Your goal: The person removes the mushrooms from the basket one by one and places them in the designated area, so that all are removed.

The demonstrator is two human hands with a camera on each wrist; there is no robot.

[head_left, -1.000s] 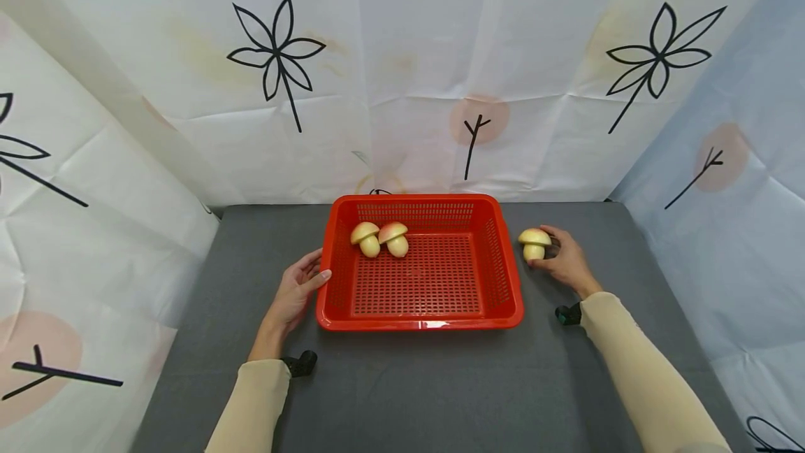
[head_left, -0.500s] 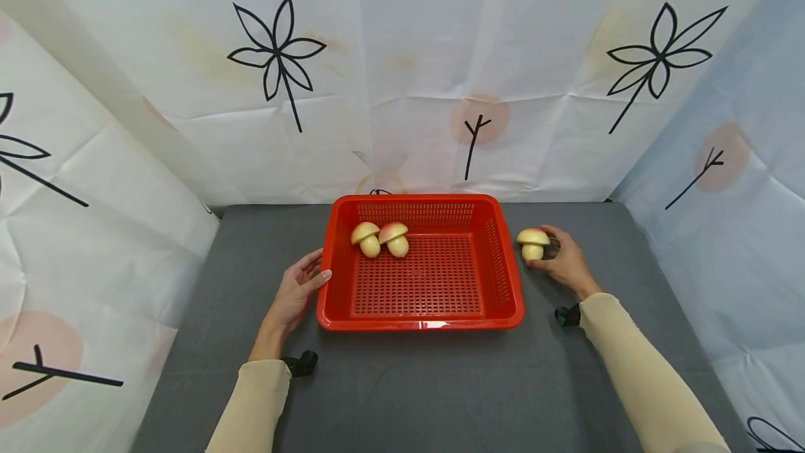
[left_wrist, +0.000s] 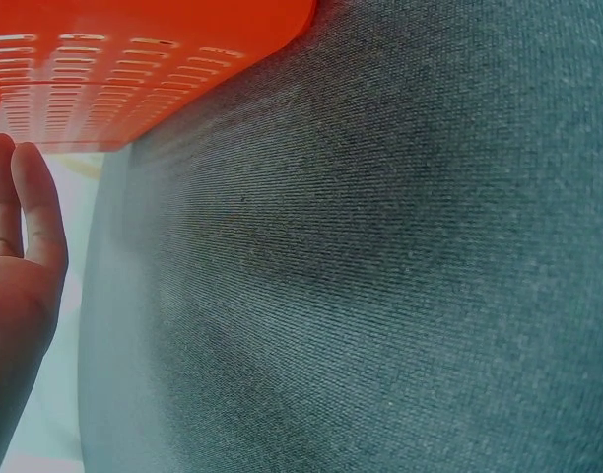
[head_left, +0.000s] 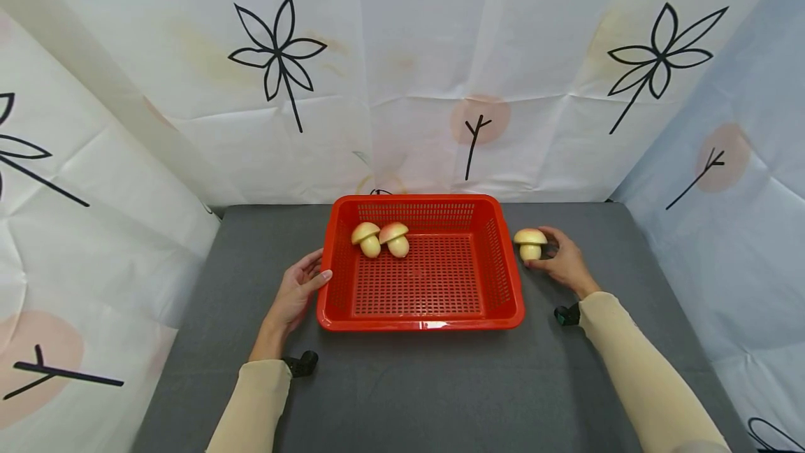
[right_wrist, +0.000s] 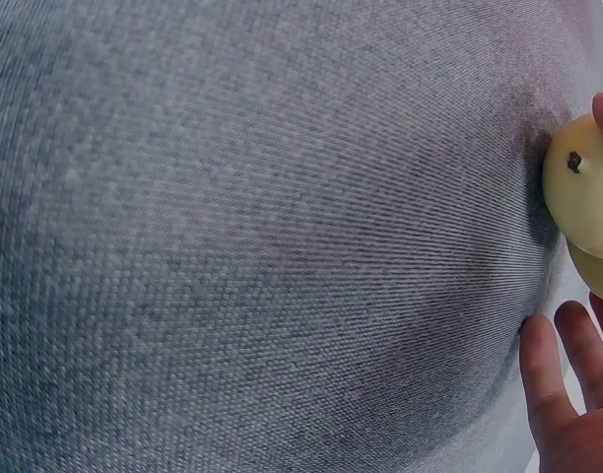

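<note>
Just right of the red plastic basket (head_left: 415, 278), a toy mushroom (head_left: 530, 240) with a pale yellow cap and stem stands upright on the grey tabletop. My right hand (head_left: 564, 263) pinches it, thumb low on the stem and a finger up at the cap; other fingers spread loose beside it in the right wrist view. My left hand (head_left: 295, 291) holds the basket's left rim, thumb over the edge and fingers along the outer wall. Inside the basket's back left part lie two matching mushrooms, one yellow mushroom (head_left: 366, 238) and one redder-capped mushroom (head_left: 394, 238), side by side.
The grey cloth-covered table (head_left: 428, 390) extends around the basket. White patterned curtains (head_left: 402, 75) close off the back and both sides. Some dark cord (head_left: 380, 191) shows behind the basket's back edge.
My right hand has shifted the mushroom slightly left, closer to the basket's right side. The left hand, the basket and the two mushrooms inside have stayed put.
</note>
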